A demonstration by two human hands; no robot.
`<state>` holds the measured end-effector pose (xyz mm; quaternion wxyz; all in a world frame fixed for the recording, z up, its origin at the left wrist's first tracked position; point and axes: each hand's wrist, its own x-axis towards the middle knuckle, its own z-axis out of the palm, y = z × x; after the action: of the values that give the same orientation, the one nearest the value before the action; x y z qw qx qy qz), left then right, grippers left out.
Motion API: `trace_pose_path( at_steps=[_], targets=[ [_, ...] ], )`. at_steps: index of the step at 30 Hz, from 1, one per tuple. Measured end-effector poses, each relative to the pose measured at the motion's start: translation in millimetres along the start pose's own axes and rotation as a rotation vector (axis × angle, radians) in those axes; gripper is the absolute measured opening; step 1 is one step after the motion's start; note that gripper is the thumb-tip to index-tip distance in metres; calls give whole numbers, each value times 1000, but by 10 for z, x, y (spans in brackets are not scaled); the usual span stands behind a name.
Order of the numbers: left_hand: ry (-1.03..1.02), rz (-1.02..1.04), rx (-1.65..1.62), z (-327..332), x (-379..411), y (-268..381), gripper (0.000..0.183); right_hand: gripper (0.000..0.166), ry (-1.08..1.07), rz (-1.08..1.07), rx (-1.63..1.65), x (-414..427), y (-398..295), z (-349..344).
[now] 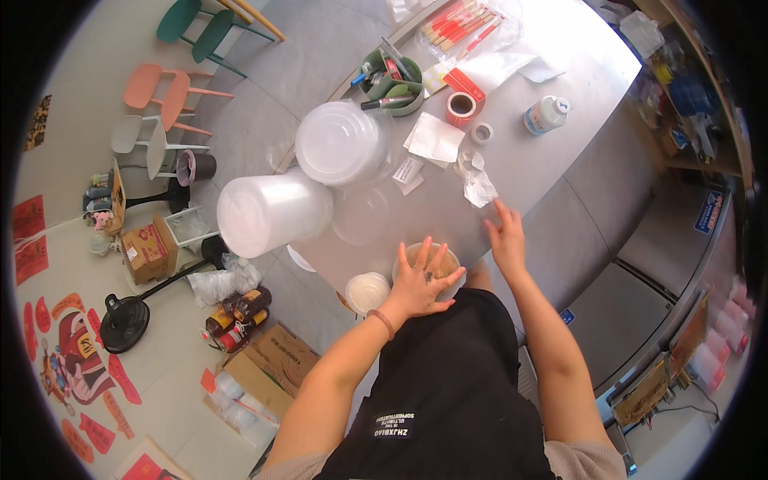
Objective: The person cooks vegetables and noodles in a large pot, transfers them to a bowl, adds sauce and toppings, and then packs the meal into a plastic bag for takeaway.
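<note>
My left hand (425, 279) lies spread over the top of a round plastic tub (447, 264) with brownish contents, close against my black apron. Its fingers are apart and hide much of the tub. Beside that wrist stands a smaller round tub (367, 293) with a pale top. My right hand (509, 243) hovers by the table's right edge, fingers apart and holding nothing visible. Just beyond its fingertips is a crumpled piece of thin white paper or film (479, 187); whether they touch is hard to tell. A clear round lid (361, 217) lies flat on the grey table (420, 216).
Two stacks of plastic tubs or lids (339, 143) (273, 210) occupy the table's left side. Farther back are folded napkins (435, 139), tape rolls (461, 105) (482, 133), a white bottle (546, 114) and a green pen holder (393, 84). A steel refrigerator (624, 324) stands at right.
</note>
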<state>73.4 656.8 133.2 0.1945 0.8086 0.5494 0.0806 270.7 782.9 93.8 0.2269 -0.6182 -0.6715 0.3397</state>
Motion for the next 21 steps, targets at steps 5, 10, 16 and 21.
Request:
trace_pose_path(
  at_steps=[5, 10, 16, 21],
  targets=[
    [170, -187, -205, -145, 292, 73, 60, 28, -233, -6, -114, 544, 145, 170],
    [340, -470, -1121, -102, 867, 62, 33, 14, -504, 358, 818, 99, -219, -145],
    [300, -777, -1360, 31, 973, 53, 10, 13, -235, 521, 1009, -187, -171, -532],
    [277, -792, -1200, -18, 1165, -30, 5, 9, -70, 704, 1091, -346, 716, -717]
  ],
)
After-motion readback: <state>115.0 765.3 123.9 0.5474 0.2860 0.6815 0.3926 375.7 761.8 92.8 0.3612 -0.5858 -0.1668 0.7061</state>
